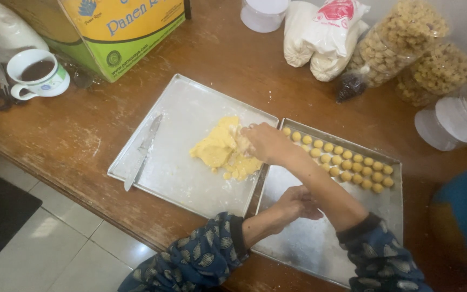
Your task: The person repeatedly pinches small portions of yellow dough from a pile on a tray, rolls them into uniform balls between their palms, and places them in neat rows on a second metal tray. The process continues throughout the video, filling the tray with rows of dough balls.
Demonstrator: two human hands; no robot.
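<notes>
A lump of yellow dough (220, 148) lies on a floured metal tray (179, 116) at the middle of the wooden table. My right hand (263, 141) reaches across and pinches into the right side of the dough. My left hand (297, 203) rests with curled fingers on the near part of a second metal tray (304, 243); whether it holds anything is hidden. Several small yellow dough balls (341, 162) sit in rows along the far side of that second tray. A knife (142, 152) lies on the left part of the floured tray.
A white cup of dark drink (38, 74) and scissors (1, 92) sit far left. A yellow-green cardboard box (120, 32) stands behind them. White bags (322, 35), bags of round snacks (406, 40) and clear plastic jars (449, 121) line the back right. The table edge runs along the lower left above a tiled floor.
</notes>
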